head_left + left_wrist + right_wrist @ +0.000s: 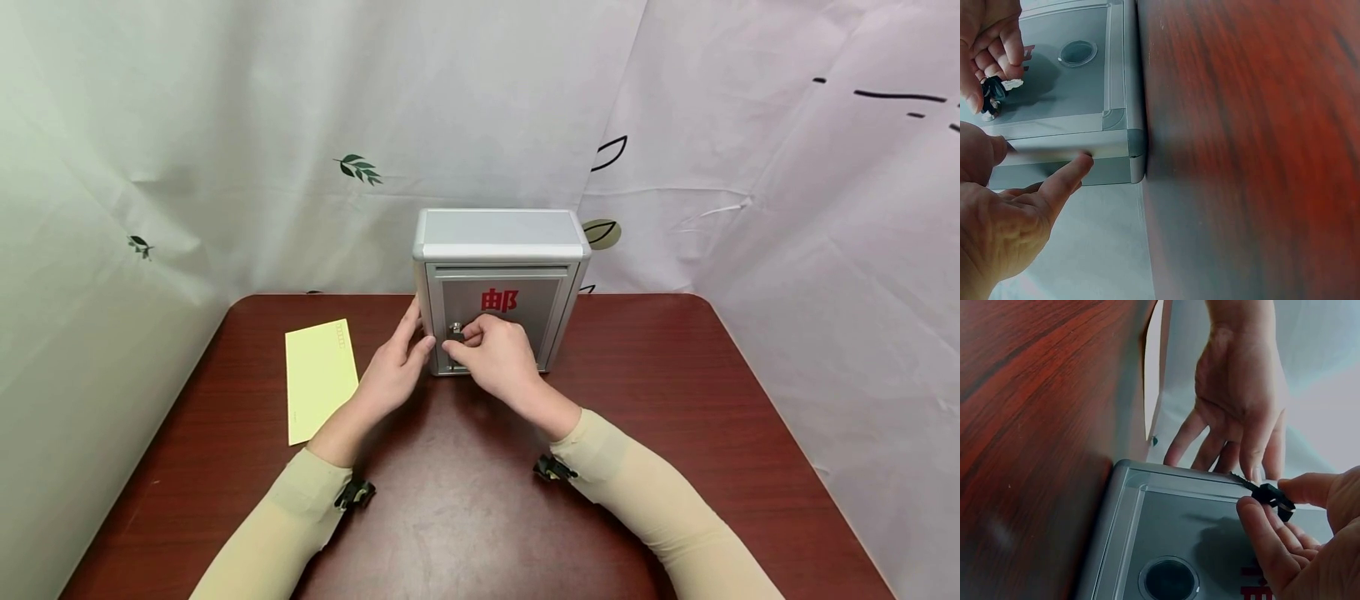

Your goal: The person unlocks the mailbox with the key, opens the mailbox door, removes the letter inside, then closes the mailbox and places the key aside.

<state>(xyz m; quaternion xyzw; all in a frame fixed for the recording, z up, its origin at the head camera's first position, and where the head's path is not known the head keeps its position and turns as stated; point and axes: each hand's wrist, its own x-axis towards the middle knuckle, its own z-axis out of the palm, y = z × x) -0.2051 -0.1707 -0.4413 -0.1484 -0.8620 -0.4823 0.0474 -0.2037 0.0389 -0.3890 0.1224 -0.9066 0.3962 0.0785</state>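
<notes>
A silver-grey metal mailbox [501,235] with a red character on its front door stands upright on the table. My left hand [393,367] rests against its left side, fingers fairly straight along the side wall and the thumb by the front edge. With thumb and fingers, my right hand [501,354] pinches a black-headed key [1266,494] at the lock [455,326] on the left of the door. A metal blade sticks out from the black heads in the right wrist view. The door looks closed. Its round window [1077,54] shows in both wrist views.
On the table [637,400], left of the mailbox, lies a pale yellow envelope [321,379], its lower right edge beside my left forearm. A white curtain [300,108] with leaf prints hangs close behind the mailbox and along both sides.
</notes>
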